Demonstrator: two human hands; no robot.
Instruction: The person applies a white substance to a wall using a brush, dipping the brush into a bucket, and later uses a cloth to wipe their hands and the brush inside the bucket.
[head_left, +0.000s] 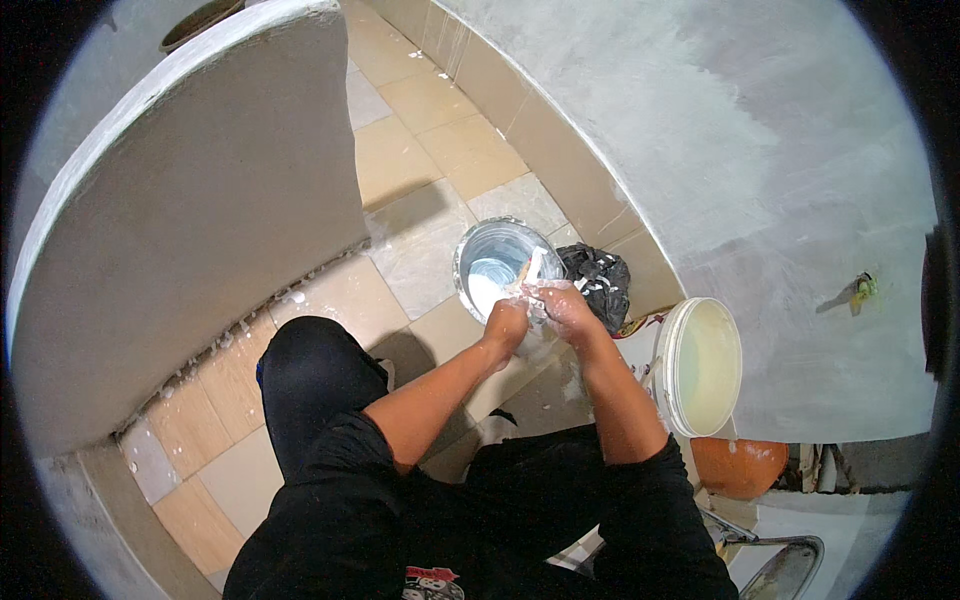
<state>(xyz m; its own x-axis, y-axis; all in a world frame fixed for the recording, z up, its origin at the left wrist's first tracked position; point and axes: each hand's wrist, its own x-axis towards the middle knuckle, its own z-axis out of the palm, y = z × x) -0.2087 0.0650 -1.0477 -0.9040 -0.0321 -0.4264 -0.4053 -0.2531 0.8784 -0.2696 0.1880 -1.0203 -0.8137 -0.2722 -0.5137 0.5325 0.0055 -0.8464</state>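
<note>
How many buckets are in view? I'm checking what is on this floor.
2. A grey bucket with white paste sits under both hands; a white bucket stands at the person's right by the wall. Others may be hidden.

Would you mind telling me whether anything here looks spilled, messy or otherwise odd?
Yes. White paste smears both hands, left hand and right hand, over the round metal bucket. White splatters dot the beige tiled floor along the wall base, and a crumpled black plastic bag lies beside the bucket.
</note>
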